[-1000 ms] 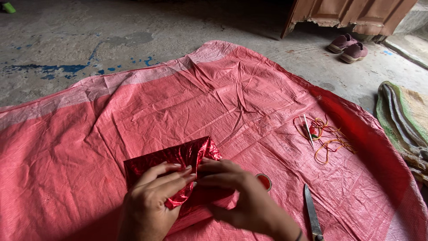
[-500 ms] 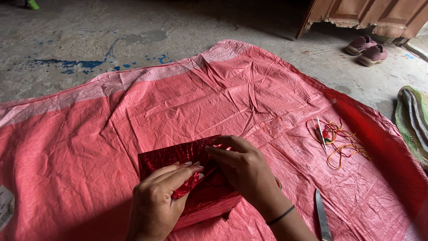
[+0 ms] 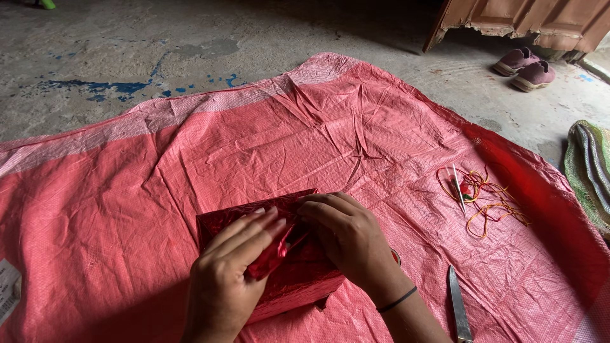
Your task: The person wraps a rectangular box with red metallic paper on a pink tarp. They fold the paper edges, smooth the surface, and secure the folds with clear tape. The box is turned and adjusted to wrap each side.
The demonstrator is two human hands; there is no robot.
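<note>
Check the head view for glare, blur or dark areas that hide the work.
Head view: sharp overall, soft daylight; small glints on the red foil wrap under the left hand and right hand, nothing washed out; top edge near the door falls into shadow; scissors cropped at the bottom.

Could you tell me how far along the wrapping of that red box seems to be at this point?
Mostly wrapped: shiny red foil already covers the visible faces of the box. In hand: the left hand presses a loose foil flap onto the top while the right hand flattens the foil beside it. Left: that flap is not yet flat, and the threads and scissors lie untouched on the red mat.
</note>
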